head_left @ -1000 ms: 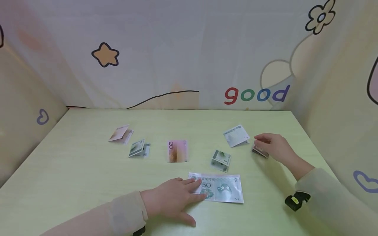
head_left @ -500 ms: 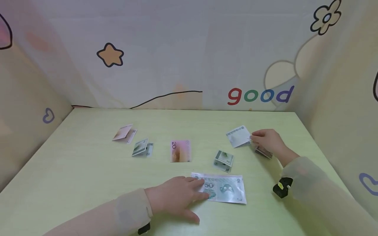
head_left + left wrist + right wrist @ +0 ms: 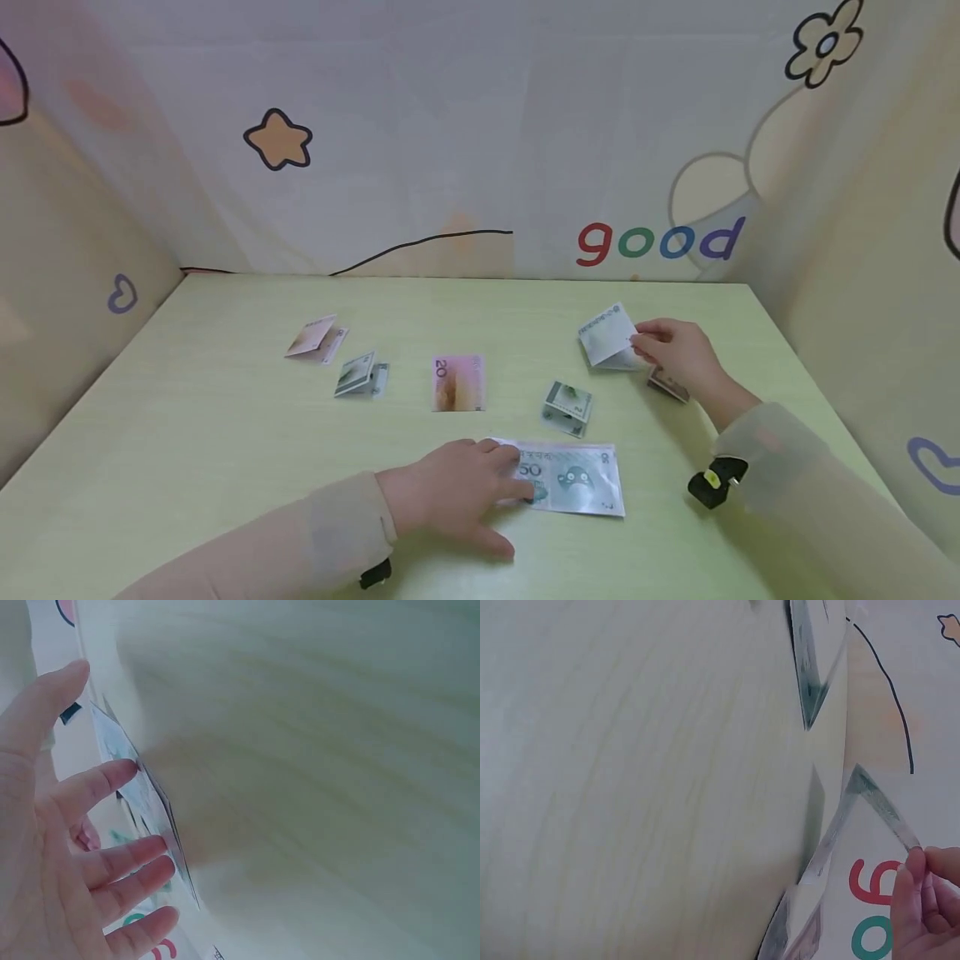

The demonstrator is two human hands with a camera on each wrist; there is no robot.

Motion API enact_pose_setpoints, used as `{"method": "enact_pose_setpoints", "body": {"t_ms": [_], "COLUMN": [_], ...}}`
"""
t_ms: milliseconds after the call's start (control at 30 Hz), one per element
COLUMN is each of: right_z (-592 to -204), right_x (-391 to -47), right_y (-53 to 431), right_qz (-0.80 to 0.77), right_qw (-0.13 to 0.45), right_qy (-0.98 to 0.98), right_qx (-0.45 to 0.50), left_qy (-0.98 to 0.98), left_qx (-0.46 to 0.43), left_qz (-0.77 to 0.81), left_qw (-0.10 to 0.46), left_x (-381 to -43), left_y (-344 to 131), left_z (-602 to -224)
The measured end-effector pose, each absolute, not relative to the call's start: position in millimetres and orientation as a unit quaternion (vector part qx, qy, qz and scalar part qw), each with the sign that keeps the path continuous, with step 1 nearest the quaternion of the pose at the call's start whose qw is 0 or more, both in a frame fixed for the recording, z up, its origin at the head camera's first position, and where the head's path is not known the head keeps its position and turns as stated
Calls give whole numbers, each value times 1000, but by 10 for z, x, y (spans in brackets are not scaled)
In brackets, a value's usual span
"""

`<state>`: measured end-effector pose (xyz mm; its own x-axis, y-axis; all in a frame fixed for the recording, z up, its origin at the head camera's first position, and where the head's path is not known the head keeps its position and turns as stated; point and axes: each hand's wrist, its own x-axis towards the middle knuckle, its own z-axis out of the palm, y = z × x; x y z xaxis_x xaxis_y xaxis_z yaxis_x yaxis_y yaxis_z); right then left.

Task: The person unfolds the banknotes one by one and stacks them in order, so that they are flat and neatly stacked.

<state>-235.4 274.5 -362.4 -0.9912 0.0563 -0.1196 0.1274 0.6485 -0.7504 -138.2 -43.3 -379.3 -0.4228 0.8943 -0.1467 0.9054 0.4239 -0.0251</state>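
Head view takes in one printed backdrop, its side panels cut off by the frame, above one pale table. Two sleeves run out of frame. Of two hands, the left hand has its fingers spread and touching the left end of the 50 note, covering that corner; the right hand pinches the edge of the pale folded note at the table's far right, its underside hard to make out. Seven notes show in all. Four others are the 20 note, the 2 note, the pink folded note and the grey-green folded note. Two black wrist devices show, the left mostly hidden. Smallest is the brownish note, partly behind the right hand, its value unreadable.
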Motion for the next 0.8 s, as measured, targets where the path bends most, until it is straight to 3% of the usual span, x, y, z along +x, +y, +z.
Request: {"method": "enact_pose_setpoints", "body": {"t_ms": [567,800], "right_z": [-3449,-3428], "right_x": [-2086,-1989], "right_y": [2598,2552], "right_qz": [-484,-487], "right_qw": [10,3], "right_qy": [873,872], "right_qx": [61,45], "left_qy": [831,876], "left_qx": [554,460], "left_qz": [11,145], "left_qw": [40,2], "left_x": [-1494,-1548], "left_y": [-379,-318], "left_z": [-3828,-3698]}}
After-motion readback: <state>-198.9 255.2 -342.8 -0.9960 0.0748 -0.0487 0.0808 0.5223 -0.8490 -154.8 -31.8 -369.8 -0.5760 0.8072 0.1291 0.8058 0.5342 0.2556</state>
